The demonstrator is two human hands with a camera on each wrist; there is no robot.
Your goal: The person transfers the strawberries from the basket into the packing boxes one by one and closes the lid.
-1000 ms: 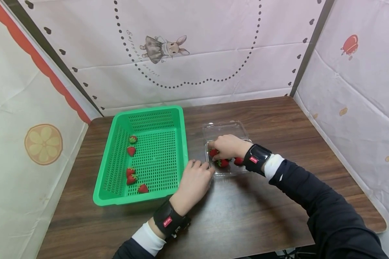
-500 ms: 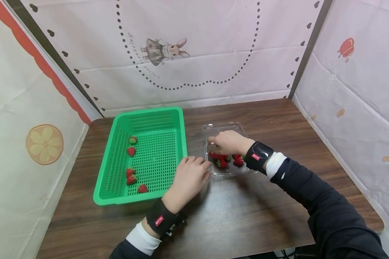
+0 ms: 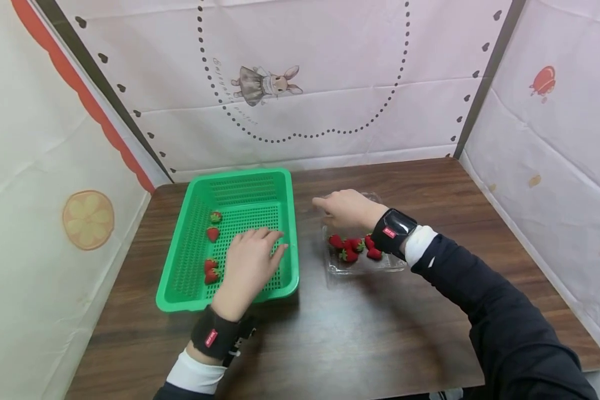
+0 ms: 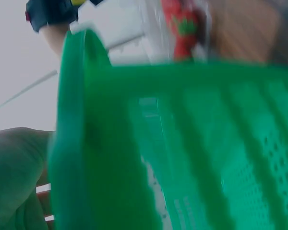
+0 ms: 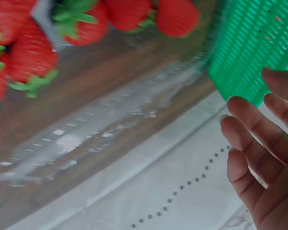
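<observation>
Our left hand (image 3: 250,261) hovers over the near right corner of the green basket (image 3: 195,289), fingers loosely spread and holding nothing, while several strawberries (image 3: 212,233) lie along the basket's left side. Our right hand (image 3: 347,210), fingers relaxed and empty as far as we can see, sits over the far edge of the clear box (image 3: 362,266) just right of the basket, where more berries (image 3: 350,249) wait. To do this well, we judge it best to pinch one berry lightly by its sides.

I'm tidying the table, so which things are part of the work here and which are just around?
In use: green basket, strawberries in it, clear box, strawberries in that, left hand, right hand.
Just around: table, bunny backdrop, orange picture.
</observation>
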